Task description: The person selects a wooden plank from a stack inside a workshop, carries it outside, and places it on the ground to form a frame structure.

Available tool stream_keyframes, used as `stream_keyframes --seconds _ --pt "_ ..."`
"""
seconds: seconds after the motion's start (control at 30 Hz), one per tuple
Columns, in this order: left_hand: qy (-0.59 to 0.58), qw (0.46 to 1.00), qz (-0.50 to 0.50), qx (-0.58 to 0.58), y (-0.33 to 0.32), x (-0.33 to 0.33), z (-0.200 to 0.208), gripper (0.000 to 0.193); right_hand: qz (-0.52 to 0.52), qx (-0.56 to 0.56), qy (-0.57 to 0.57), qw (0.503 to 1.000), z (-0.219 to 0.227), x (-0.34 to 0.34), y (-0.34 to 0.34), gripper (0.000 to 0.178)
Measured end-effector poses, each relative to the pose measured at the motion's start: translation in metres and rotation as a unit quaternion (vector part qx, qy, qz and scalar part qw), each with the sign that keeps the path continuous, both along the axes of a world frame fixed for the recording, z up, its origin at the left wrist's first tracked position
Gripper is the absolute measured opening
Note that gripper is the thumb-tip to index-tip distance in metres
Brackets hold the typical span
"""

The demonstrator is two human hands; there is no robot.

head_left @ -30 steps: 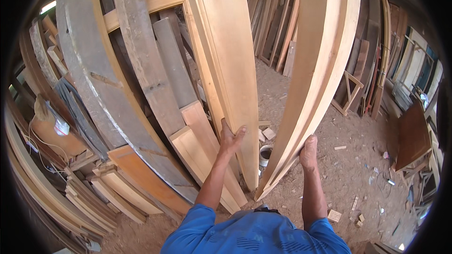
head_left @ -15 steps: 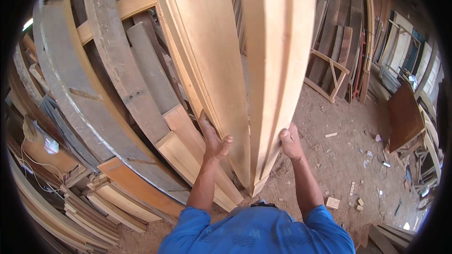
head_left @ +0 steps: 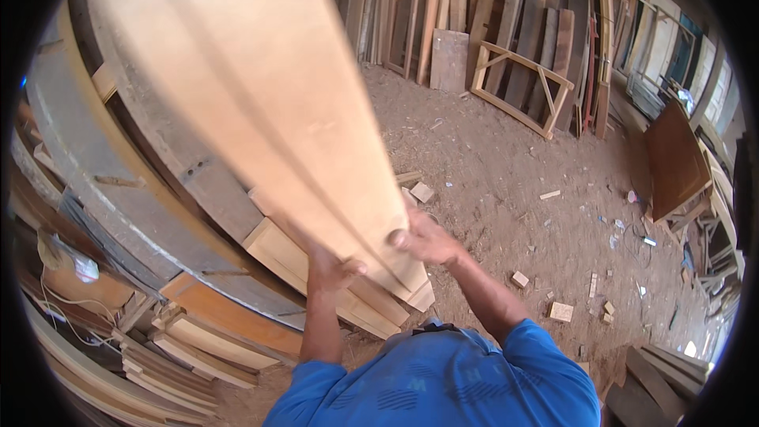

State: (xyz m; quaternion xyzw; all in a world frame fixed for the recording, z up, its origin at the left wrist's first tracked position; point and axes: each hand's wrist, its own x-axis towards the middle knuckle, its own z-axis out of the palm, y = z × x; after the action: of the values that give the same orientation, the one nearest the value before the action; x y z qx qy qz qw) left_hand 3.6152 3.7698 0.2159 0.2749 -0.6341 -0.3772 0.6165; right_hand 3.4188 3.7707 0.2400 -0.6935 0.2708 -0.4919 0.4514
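A tall, pale wooden panel [head_left: 277, 111] with a long groove stands tilted to the left in front of me, its lower end close to my body. My right hand [head_left: 427, 239] grips its right edge, thumb on the face. At its lower left edge is my left hand [head_left: 332, 270], thumb on the face and fingers out of sight behind the wood. Below the panel's left side lie other pale boards [head_left: 273, 249], leaning against a grey weathered plank [head_left: 213, 194].
Stacked planks [head_left: 182, 340] and an orange-brown board [head_left: 225, 312] fill the left side. Timber [head_left: 530, 55] and a small wooden frame [head_left: 526, 87] lean at the back. A brown board [head_left: 677, 162] stands at right. Wood offcuts [head_left: 561, 311] litter the dirt floor [head_left: 498, 190].
The grooved panel at right has swung left and now covers the second panel that stood beside it. Both hands have moved left with it, the right one further.
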Motion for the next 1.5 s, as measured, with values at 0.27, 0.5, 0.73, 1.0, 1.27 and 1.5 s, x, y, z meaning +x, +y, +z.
stream_keyframes --seconds 0.27,0.5,0.73,1.0,1.27,1.5 --pt "-0.069 0.973 0.220 -0.027 0.064 0.051 -0.028 0.051 0.133 0.062 -0.039 0.988 -0.030 0.006 -0.013 0.113" --pt "-0.102 0.953 0.286 -0.011 0.122 0.078 -0.047 0.051 0.165 -0.008 0.003 0.986 -0.023 0.058 -0.018 0.082" --pt "-0.122 0.944 0.308 0.013 0.158 0.084 -0.058 0.051 0.084 -0.018 -0.016 0.996 -0.031 0.084 -0.005 0.062" --pt "-0.128 0.951 0.282 0.016 0.161 0.092 -0.060 0.051 0.081 0.018 -0.104 0.991 -0.020 0.096 0.004 0.057" --pt "-0.120 0.963 0.238 -0.023 0.117 0.094 -0.046 0.051 0.112 0.039 -0.118 0.986 -0.033 0.075 -0.001 0.066" --pt "-0.131 0.971 0.197 -0.023 0.098 0.091 -0.049 0.051 0.156 -0.080 -0.033 0.984 -0.001 0.056 0.011 0.126"
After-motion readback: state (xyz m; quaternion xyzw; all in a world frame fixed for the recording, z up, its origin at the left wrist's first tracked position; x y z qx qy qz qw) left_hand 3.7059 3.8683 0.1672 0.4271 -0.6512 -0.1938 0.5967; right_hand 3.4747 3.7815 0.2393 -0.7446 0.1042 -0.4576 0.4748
